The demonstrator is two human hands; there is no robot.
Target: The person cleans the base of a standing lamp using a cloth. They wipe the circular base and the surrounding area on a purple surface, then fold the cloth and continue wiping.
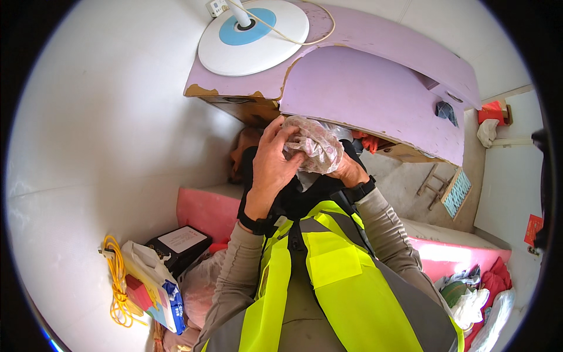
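Observation:
Above my lap is a crumpled, thin translucent plastic bag with a pinkish print. My left hand grips its left side, with the thumb and bent fingers against the folds. On the other side my right hand supports the bag, its fingers hidden by the plastic. What lies inside the bag, if anything, cannot be seen. Just beyond both hands is the front edge of a lilac desk with chipped edging.
A white round stand base with a cord rests on the desk's left. Dark checked cloth lies at its right. A folding stool stands on the floor. Beside me are a black box, a coiled yellow cable and bagged items.

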